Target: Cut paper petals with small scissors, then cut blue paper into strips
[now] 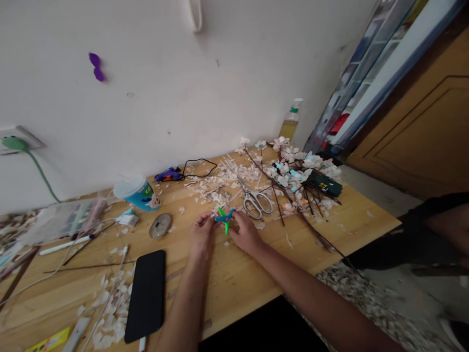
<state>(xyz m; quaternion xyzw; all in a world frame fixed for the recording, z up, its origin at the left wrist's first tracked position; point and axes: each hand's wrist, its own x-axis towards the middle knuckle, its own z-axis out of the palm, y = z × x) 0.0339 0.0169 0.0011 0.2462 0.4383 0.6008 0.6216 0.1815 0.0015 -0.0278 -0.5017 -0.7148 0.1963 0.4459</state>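
My right hand [246,233] grips a small pair of blue and green scissors [226,218] just above the table. The blades point left, toward my left hand [202,229]. That hand is closed in a pinch close to the blade tips; what its fingers hold is too small to make out. Behind my right hand lie large metal scissors [254,199] with their handles toward me. Pale petals [216,190] are scattered beyond both hands.
Brown branches with white blossoms [289,156] spread over the right side. A bottle of yellow liquid [290,122] stands against the wall. On the left are a blue cup [141,194], a round lid [160,226], a black phone [146,293] and cables. Another person's leg [399,244] is at right.
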